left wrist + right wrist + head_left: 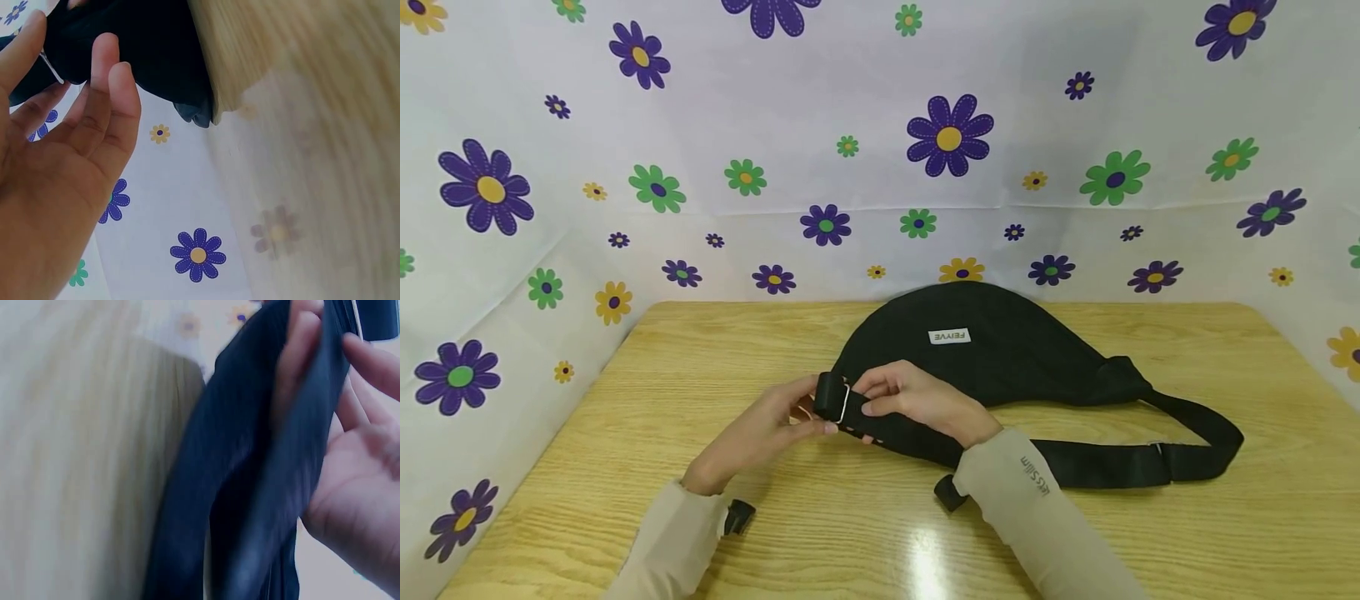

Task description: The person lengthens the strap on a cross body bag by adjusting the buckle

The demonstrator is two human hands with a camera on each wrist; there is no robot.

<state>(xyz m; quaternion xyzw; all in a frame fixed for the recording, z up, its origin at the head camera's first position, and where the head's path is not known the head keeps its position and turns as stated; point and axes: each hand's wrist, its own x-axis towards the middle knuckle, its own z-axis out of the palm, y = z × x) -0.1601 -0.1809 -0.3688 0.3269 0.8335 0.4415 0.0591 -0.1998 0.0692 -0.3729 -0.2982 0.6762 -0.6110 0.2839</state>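
A black waist bag point(1000, 358) with a small white label point(949, 336) lies on the table, its curved edge away from me. My left hand point(775, 425) holds the looped strap end point(830, 397) beside a metal slider point(844, 403), thumb below and fingers behind. In the left wrist view, that hand point(69, 162) has two fingers extended past the slider point(52, 67). Just right of the slider, my right hand point(932, 404) pinches the webbing strap point(895, 433) between thumb and fingers. Part of this strap passes behind the right wrist; the right wrist view shows it point(281, 481) hanging in a fold.
More strap point(1101, 464) loops out to the right, with a second slider point(1156, 450) on it. One black buckle piece point(950, 493) lies by the right sleeve, another dark piece point(740, 517) beside the left sleeve. Flower-printed cloth point(880, 150) stands behind the wooden table point(1262, 533).
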